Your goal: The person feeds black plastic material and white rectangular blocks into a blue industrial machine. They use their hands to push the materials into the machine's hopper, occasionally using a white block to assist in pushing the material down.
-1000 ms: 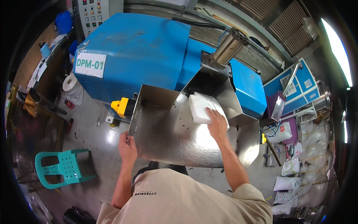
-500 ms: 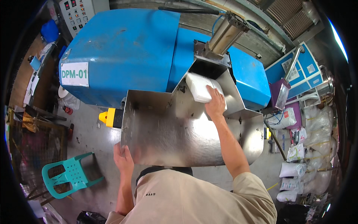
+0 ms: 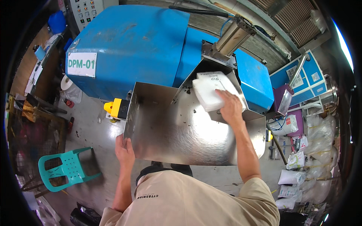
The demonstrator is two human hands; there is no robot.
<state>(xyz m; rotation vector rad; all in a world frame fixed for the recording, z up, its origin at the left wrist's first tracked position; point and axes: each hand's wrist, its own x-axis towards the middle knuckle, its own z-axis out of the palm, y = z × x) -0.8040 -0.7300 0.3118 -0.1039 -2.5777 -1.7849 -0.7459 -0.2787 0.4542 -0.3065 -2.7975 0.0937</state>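
Observation:
My right hand point(image 3: 230, 108) grips the near right edge of a thick white block point(image 3: 213, 90), with its fingers over the top face. It looks like a stack of folded sheets or soft plastic, with dark handwriting at the far end. The block lies tilted in the chute at the back of a shiny metal hopper tray point(image 3: 166, 132), just before the dark opening. My left hand point(image 3: 124, 146) is closed round the tray's left rim near its front corner. The underside of the block and my right thumb are hidden.
Behind the tray stands a large blue machine point(image 3: 128, 45) with a metal cylinder point(image 3: 234, 37) above the chute. Yellow-and-black fittings point(image 3: 116, 108) flank the tray. A green plastic chair point(image 3: 68, 169) stands at left, white sacks point(image 3: 290, 177) at right.
The view has shifted slightly. My right hand has moved a little to the right on the white block, and more of its far end, with the handwriting, shows. My left hand stays on the rim.

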